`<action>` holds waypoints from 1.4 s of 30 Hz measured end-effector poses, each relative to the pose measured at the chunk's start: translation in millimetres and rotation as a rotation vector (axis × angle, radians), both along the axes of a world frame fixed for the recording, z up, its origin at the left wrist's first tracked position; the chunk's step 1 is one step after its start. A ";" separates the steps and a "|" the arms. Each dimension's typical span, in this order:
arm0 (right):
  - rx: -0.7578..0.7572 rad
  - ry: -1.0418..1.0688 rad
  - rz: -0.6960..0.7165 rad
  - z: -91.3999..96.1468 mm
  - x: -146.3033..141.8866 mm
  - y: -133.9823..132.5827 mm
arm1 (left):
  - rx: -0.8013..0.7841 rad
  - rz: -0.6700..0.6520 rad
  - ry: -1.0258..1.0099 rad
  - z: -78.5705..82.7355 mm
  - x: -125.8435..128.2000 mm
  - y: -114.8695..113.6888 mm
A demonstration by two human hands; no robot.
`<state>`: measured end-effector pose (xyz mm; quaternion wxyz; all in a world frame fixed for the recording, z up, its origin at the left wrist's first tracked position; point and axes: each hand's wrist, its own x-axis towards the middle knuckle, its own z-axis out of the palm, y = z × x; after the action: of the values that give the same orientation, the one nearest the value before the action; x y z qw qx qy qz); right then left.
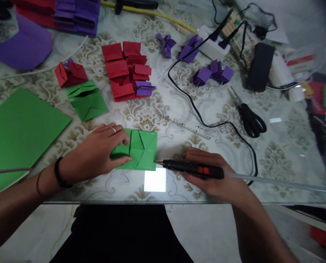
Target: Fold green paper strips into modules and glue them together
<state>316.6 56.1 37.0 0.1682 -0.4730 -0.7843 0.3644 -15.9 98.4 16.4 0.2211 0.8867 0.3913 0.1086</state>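
Observation:
A folded green paper piece (pixel 145 149) lies flat on the table near its front edge. My left hand (pixel 104 148) grips its left part, with thumb and fingers curled on the paper. In my right hand (pixel 207 179) is a black glue gun (pixel 190 168) with a red part on its side and a long clear glue stick coming out of its back. The gun's nozzle sits at the right edge of the green piece, near its lower corner; whether it touches cannot be made out. Another folded green paper (pixel 88 100) lies beyond my left hand, against a folded red one (pixel 71 74).
Joined red folded papers (pixel 117 69) lie at the middle back. Purple folded pieces (pixel 203 75) sit by a white power strip (pixel 213 44). A black cord (pixel 192 102) crosses the right side near black scissors (pixel 252 120). A green sheet (pixel 20 135) lies left.

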 end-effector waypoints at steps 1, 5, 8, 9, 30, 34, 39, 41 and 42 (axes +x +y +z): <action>-0.005 -0.008 -0.001 -0.6 0.6 0.8 | -0.003 0.003 0.000 0.1 0.1 0.0; 0.010 -0.029 -0.025 -2.0 1.5 4.6 | -0.033 0.020 -0.009 1.5 0.9 0.0; 0.005 -0.050 -0.045 0.0 0.6 8.8 | -0.036 0.025 -0.010 2.3 1.4 -0.4; 0.002 -0.061 -0.043 1.0 0.2 10.5 | -0.031 0.025 -0.009 2.3 1.5 -0.6; 0.022 -0.104 -0.212 -0.4 -6.6 35.7 | 0.020 -0.009 -0.037 -3.6 0.5 -1.9; 0.063 -0.113 -0.164 3.8 -7.7 40.4 | 0.040 -0.017 -0.039 -3.9 0.4 -1.6; 0.080 -0.094 -0.113 8.5 -9.1 42.1 | 0.046 -0.015 -0.036 -3.3 1.0 -2.1; 0.077 -0.077 -0.101 8.8 -12.0 42.0 | 0.047 -0.011 -0.044 -3.6 1.0 -2.3; 0.075 -0.068 -0.093 8.9 -14.3 42.2 | 0.048 -0.010 -0.047 -3.8 0.9 -2.3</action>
<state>302.3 98.2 45.9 0.1758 -0.5144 -0.7799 0.3103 -14.9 96.1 12.6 0.2097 0.8909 0.3786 0.1376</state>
